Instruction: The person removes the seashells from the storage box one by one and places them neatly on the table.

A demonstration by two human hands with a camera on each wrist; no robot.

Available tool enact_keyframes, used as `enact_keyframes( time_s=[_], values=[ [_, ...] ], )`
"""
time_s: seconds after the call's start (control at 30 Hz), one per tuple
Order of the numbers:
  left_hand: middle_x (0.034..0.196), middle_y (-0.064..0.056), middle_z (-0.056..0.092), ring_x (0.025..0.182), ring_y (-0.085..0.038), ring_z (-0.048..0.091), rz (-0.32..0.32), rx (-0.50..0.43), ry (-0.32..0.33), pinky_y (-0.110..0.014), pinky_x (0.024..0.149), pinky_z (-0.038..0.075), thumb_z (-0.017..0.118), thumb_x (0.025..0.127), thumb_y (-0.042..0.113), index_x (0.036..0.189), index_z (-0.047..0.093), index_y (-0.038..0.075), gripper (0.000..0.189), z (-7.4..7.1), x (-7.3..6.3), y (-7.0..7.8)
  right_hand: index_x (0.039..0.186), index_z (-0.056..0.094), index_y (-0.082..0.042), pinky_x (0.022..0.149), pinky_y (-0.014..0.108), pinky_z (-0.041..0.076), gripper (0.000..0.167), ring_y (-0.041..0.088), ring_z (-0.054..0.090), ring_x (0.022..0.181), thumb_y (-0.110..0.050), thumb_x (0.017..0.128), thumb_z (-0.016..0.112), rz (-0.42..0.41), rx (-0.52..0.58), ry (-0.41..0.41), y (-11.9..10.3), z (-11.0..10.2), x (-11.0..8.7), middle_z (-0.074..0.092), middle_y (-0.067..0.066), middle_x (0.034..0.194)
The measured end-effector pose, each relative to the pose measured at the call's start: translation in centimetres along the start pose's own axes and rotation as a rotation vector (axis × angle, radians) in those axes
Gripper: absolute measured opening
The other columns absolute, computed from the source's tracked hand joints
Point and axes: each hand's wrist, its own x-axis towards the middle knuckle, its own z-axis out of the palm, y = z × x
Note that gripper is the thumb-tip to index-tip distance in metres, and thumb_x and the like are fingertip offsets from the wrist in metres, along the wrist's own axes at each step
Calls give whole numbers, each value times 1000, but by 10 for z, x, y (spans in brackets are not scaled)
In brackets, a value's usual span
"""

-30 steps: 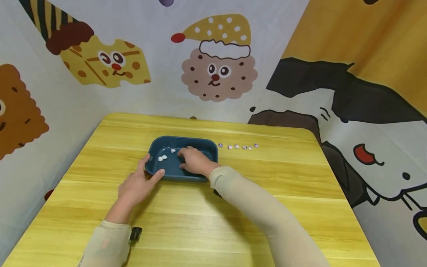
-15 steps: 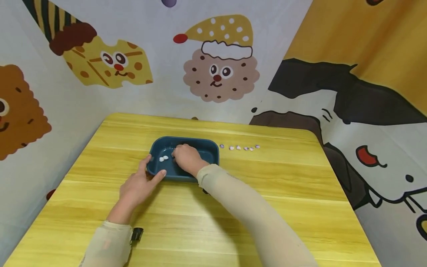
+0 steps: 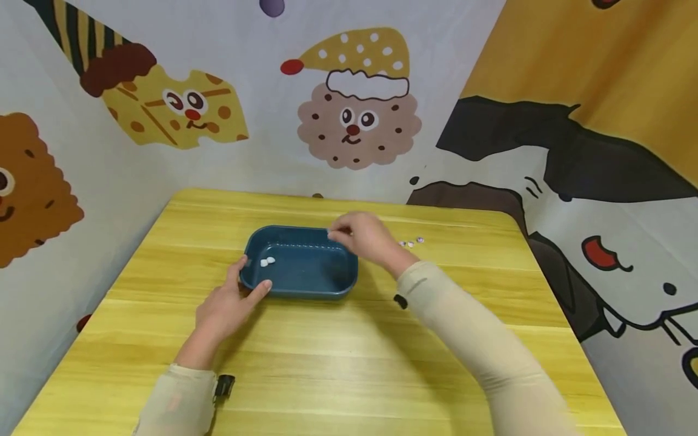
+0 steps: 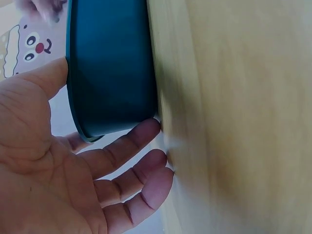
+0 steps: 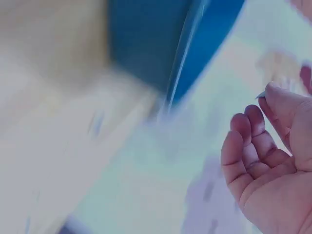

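A dark blue rectangular tray (image 3: 305, 295) lies on the wooden table. My left hand (image 3: 226, 309) grips its near left corner, thumb on the near rim and fingers along the end; in the left wrist view the fingertips touch the tray's lower edge and the table. Two small white pieces (image 3: 267, 261) lie in the tray's left part. Above the tray's far right corner, my right hand (image 3: 365, 236) pinches a small white shell-like piece (image 5: 261, 94) between thumb and index finger, other fingers curled. Its kind I cannot tell.
Small purple-and-white pieces (image 3: 411, 244) lie in a row on the table (image 3: 338, 363) right of the tray, partly hidden behind my right hand. A cloth with cartoon prints (image 3: 354, 127) hangs behind the table's far edge.
My right hand has picked the white piece out of the tray and moved up and right, past the tray's far right rim. The left hand keeps its place on the corner.
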Motion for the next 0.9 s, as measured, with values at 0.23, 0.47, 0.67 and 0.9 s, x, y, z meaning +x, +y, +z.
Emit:
enact_keyframes(
  time_s=[0.23, 0.47, 0.67, 0.9],
  values=[
    [151, -33, 57, 97, -42, 71, -12, -2, 8, -37, 56, 42, 44, 97, 85, 174, 1, 23, 107, -3, -4, -8, 116, 81, -7, 85, 46, 60, 21, 25, 74, 94, -22, 105, 71, 185, -70, 60, 109, -46, -42, 80, 10, 107],
    [146, -32, 62, 79, -31, 68, -7, -20, -10, -38, 53, 40, 48, 99, 80, 174, 2, 22, 105, -1, -5, -4, 119, 80, -9, 95, 52, 59, 21, 32, 75, 109, -20, 105, 71, 259, -223, -100, 160, -33, -67, 80, 12, 119],
    [146, -31, 62, 79, -31, 68, -3, -24, -16, -37, 53, 40, 48, 101, 78, 174, 2, 22, 103, 0, -4, 0, 121, 79, -5, 96, 56, 58, 24, 33, 73, 105, -19, 106, 66, 362, -256, -70, 194, -44, -82, 78, 17, 121],
    [146, -28, 64, 89, -36, 71, 12, -21, -1, -38, 55, 41, 45, 98, 84, 174, 3, 23, 107, 1, -2, 0, 120, 78, 1, 99, 58, 57, 27, 42, 72, 115, -17, 106, 64, 369, -228, -87, 207, -39, -86, 77, 23, 124]
  ],
)
